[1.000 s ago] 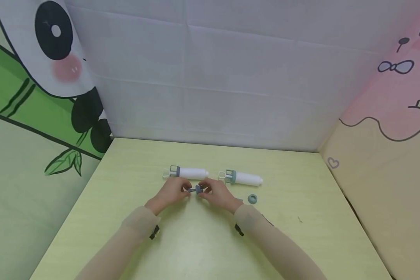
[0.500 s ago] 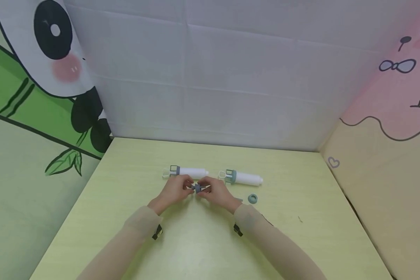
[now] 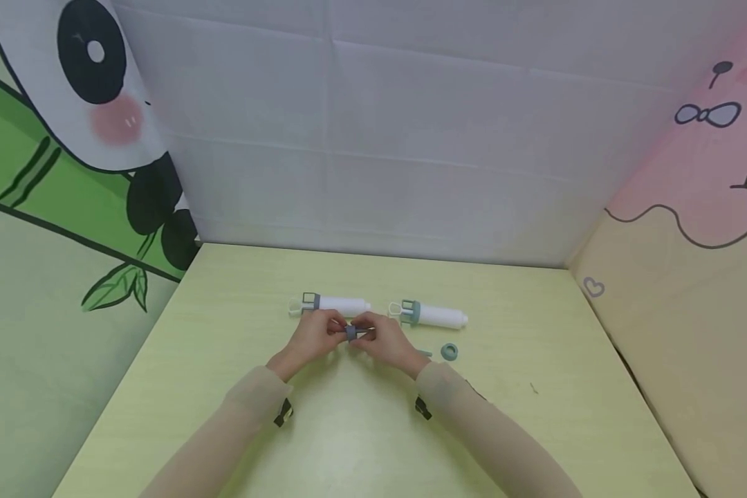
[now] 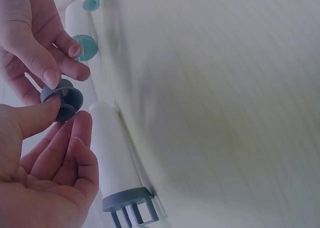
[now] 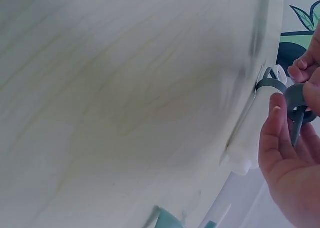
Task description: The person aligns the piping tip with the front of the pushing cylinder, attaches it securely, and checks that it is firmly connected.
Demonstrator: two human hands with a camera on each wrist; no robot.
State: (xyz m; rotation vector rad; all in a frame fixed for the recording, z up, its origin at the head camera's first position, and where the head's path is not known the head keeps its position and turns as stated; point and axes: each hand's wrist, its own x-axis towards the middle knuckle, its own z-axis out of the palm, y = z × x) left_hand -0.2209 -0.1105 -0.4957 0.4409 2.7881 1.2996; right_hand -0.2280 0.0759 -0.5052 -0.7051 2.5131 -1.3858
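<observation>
Over the table, both hands work on one small dark grey cap (image 3: 351, 333) with a thin stem (image 5: 298, 125). The left hand (image 3: 314, 338) pinches the cap between thumb and fingers; in the left wrist view the cap's hollow cup (image 4: 70, 101) faces the camera. From the other side the right hand (image 3: 382, 342) pinches the part, its thumb at the cap's edge and the stem lying among its fingers. Just behind the hands lies a white syringe-like tube (image 3: 344, 306) with a dark grey collar (image 4: 127, 198) and a looped handle.
A second white tube (image 3: 440, 317) with a teal collar (image 3: 414, 313) lies to the right. Nearer the right forearm are a teal ring-shaped cap (image 3: 449, 352) and a small teal stem piece (image 3: 426, 353). A thin dark scrap (image 3: 534, 389) lies further right on the pale table (image 3: 361, 436).
The stem, first showing on the cap's left between the hands, now shows on its right within the right fingers. The left hand has moved slightly right, up against the cap.
</observation>
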